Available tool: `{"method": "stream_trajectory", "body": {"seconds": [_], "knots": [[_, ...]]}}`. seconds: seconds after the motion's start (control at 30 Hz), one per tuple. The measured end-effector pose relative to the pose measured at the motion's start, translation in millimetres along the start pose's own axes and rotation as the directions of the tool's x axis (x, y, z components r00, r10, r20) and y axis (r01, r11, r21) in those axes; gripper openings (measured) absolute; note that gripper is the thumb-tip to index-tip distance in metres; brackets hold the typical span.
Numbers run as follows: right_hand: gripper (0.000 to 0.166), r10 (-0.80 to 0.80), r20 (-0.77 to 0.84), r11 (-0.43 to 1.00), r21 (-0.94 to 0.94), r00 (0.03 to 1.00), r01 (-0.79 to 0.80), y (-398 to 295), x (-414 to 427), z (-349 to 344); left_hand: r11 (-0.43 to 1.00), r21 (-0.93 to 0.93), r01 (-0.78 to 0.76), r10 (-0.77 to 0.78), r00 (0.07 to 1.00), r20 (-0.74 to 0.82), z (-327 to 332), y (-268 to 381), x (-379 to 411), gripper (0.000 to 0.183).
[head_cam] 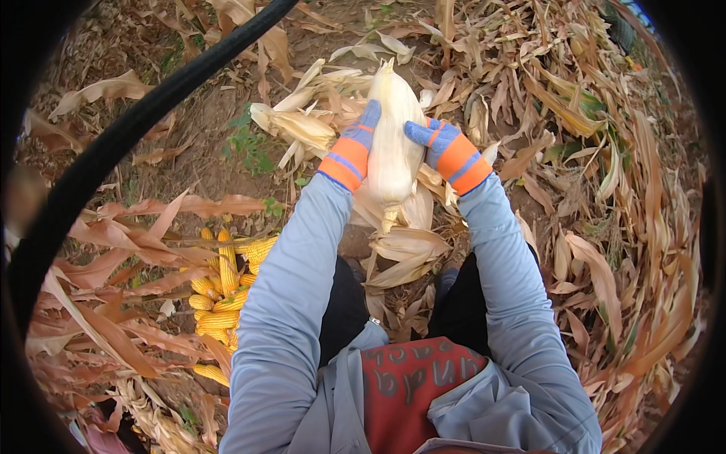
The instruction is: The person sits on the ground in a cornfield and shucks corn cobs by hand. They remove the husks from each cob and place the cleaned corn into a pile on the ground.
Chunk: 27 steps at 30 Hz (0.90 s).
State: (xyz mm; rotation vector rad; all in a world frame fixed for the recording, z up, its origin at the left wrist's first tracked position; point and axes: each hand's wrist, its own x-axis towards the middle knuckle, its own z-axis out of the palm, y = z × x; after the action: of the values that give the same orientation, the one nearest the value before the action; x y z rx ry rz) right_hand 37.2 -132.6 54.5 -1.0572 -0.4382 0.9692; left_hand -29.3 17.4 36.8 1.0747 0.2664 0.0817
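An ear of corn in its pale dry husk (395, 142) is held out in front of me, its pointed tip away from me and its stalk end towards me. My left hand (354, 144), in a blue and orange knit glove, grips the ear's left side with the thumb along the husk. On the right side my right hand (448, 144), gloved alike, holds it with the thumb on top. The fingers beneath the ear are largely hidden. Loose husks (411, 249) lie on the ground just below the stalk end.
Several husked yellow corn cobs (224, 306) are heaped on the ground left of my left forearm. Empty husks (300, 127) lie beyond my left hand. Dry corn stalks and leaves (601, 170) cover the right side. A black strap or cable (153, 108) crosses the upper left, close to the camera.
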Motion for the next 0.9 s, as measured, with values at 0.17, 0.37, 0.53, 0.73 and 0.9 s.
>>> {"method": "stream_trajectory", "body": {"seconds": [0.17, 0.37, 0.53, 0.73, 0.9], "knots": [[0.041, -0.064, 0.047, 0.996, -0.055, 0.997, 0.067, 0, -2, -11, 0.858, -0.457, 0.236, -0.254, 0.967, 0.023, 0, 13, -3, 0.052], [0.034, -0.305, 0.028, 0.946, -0.111, 0.952, 0.306, -11, -5, 0, 0.895, -0.430, 0.119, -0.198, 0.970, -0.143, 11, 12, -3, 0.056], [0.050, -0.269, -0.015, 0.894, 0.367, 0.963, 0.256, -21, -10, 0, 0.850, -0.494, 0.184, -0.276, 0.954, -0.120, 18, 21, -4, 0.055], [0.085, -0.273, 0.064, 0.957, 0.120, 0.960, 0.264, -21, 8, -2, 0.840, -0.542, 0.037, -0.196, 0.951, -0.238, -6, 2, 11, 0.058], [0.081, -0.335, 0.173, 0.824, -0.423, 0.926, 0.377, -9, 1, 13, 0.876, -0.469, -0.109, -0.097, 0.914, -0.393, -35, -17, 24, 0.062]]}}
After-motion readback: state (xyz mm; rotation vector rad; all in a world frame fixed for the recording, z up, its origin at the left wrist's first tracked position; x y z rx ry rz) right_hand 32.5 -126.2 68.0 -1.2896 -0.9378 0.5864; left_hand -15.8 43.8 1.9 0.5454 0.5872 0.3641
